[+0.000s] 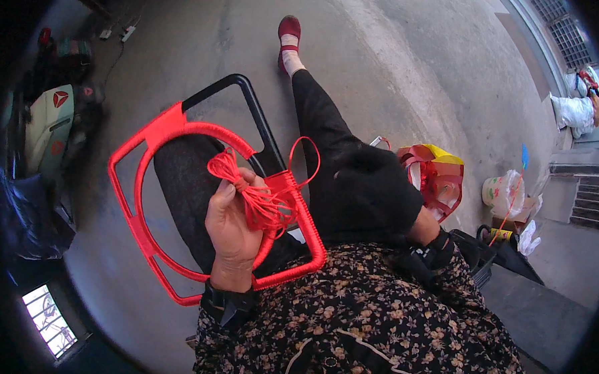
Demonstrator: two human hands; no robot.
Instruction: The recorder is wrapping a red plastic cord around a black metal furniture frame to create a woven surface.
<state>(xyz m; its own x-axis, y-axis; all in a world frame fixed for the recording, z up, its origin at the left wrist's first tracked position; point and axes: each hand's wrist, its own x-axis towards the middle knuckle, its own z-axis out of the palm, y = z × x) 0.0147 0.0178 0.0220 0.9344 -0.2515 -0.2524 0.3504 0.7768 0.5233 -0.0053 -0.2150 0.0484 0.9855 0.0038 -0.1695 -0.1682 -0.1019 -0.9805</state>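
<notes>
Here's the red-and-black frame [309,221] across the lap, in front of the left thigh [179,182], its long axis slanting from far left down to near right. Its bare black corner points away from the body, the red-wrapped end lies nearest the right side of the lap, and a red ring [208,129] sits inside it. Left hand [232,234] now: it comes up from the lower edge, wrist below, fingers curled away from the body and closed on a bundle of red cord [265,209] over the ring; one loop arcs off rightward. The hands are well apart: the right wrist [424,229] shows beside a dark trouser leg [369,197], but its hand is hidden, so I can't tell its grip.
</notes>
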